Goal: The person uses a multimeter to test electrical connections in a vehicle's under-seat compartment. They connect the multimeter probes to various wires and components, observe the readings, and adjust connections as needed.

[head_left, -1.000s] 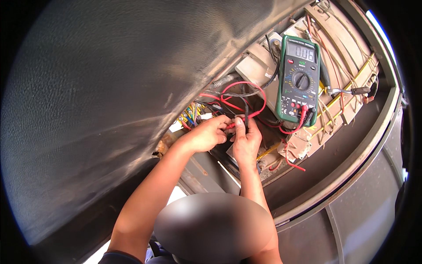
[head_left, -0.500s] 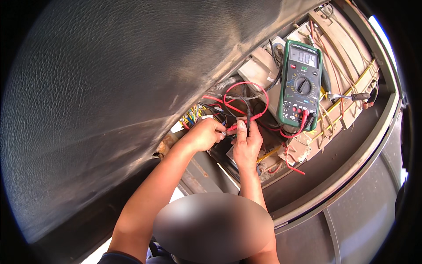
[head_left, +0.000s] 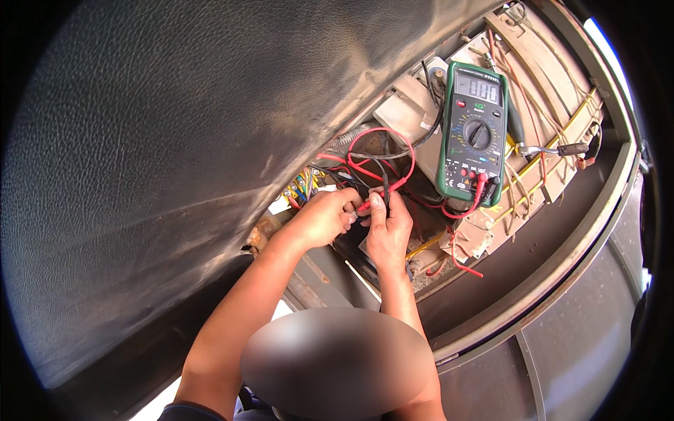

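My right hand (head_left: 390, 228) is closed around a red test probe (head_left: 399, 186) and a black test probe (head_left: 385, 188), thumb pressed against them. Close beside it, my left hand (head_left: 324, 219) has its fingertips pinched together at the tip of the red probe. Whatever small piece sits between those fingertips is mostly hidden. A green-rimmed digital multimeter (head_left: 474, 133) lies face up to the right of the hands, its screen lit. From its lower sockets run a red lead (head_left: 463, 214) and a black one, and the red lead loops above the hands.
Dusty beige batteries (head_left: 411, 112) with cables fill the compartment under the meter. A ratchet wrench (head_left: 551, 150) lies right of it. Colourful wires meet a terminal strip (head_left: 302, 186) left of my hands. A black leather-like panel (head_left: 189, 140) covers the left side; a metal rim (head_left: 554, 270) curves at right.
The reading on the meter's screen has changed. My left fingers have shifted slightly and now hide more of the small metal piece near the probe tip. The whole view has moved a little.
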### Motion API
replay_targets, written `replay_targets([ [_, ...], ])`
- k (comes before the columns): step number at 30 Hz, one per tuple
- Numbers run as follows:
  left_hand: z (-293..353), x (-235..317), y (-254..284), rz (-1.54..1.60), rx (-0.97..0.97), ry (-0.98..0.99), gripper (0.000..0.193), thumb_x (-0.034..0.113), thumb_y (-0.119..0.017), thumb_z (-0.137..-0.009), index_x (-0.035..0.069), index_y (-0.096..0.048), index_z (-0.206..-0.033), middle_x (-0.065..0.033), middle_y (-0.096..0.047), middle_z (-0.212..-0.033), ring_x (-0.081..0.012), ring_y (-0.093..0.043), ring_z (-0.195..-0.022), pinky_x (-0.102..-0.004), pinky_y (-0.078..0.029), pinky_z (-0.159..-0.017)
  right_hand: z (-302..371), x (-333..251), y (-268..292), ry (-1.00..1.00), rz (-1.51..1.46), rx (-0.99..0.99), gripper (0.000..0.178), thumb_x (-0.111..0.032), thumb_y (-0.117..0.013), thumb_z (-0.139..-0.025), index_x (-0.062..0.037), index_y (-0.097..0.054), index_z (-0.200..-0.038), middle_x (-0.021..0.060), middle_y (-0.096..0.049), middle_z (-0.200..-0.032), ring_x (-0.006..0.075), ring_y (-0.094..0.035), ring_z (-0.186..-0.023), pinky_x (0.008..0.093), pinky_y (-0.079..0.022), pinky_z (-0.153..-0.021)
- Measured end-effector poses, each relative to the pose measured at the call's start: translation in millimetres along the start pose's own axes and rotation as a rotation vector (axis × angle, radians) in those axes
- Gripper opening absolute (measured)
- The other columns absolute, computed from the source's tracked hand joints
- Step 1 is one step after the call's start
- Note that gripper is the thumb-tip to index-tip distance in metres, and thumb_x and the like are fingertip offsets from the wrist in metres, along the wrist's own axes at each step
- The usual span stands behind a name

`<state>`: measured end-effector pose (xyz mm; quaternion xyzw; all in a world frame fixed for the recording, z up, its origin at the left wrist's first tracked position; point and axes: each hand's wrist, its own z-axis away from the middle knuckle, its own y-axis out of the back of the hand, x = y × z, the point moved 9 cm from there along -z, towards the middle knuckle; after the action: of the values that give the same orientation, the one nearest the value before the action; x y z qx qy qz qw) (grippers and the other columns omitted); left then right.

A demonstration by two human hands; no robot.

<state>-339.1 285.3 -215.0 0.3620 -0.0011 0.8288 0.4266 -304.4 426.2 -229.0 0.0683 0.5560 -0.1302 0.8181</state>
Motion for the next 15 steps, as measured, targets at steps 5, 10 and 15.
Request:
replay_targets([
  [5, 0, 6, 0, 0.016, 0.004, -0.087, 0.021, 0.007, -0.066, -0.104, 0.0, -0.063, -0.124, -0.0089, -0.071, -0.094, -0.0166, -0.069, -0.077, -0.0349, -0.059, -0.072, -1, -2, 4, 0.104, 0.099, 0.019, 0.019, -0.016, -0.066, -0.106, 0.0008, -0.07, -0.112, 0.0184, -0.066, -0.098, 0.0334, -0.066, -0.089, 0.0441, -0.051, -0.08],
  [10, 1, 9, -1, 0.099, -0.019, -0.023, 0.022, 0.015, -0.061, -0.11, 0.001, -0.062, -0.126, -0.011, -0.07, -0.097, -0.0181, -0.072, -0.082, -0.0352, -0.061, -0.074, 1, -4, 6, 0.11, 0.1, 0.046, 0.02, -0.019, -0.069, -0.105, -0.0005, -0.073, -0.113, 0.0189, -0.064, -0.099, 0.0331, -0.062, -0.091, 0.0425, -0.05, -0.081],
  [15, 2, 10, -1, 0.104, -0.024, -0.007, 0.021, 0.014, -0.061, -0.11, 0.001, -0.062, -0.126, -0.0113, -0.07, -0.1, -0.0191, -0.073, -0.085, -0.0358, -0.062, -0.076, 1, -4, 2, 0.102, 0.103, 0.012, 0.021, -0.02, -0.07, -0.104, -0.0014, -0.075, -0.113, 0.0175, -0.062, -0.096, 0.0314, -0.06, -0.09, 0.0415, -0.049, -0.082],
])
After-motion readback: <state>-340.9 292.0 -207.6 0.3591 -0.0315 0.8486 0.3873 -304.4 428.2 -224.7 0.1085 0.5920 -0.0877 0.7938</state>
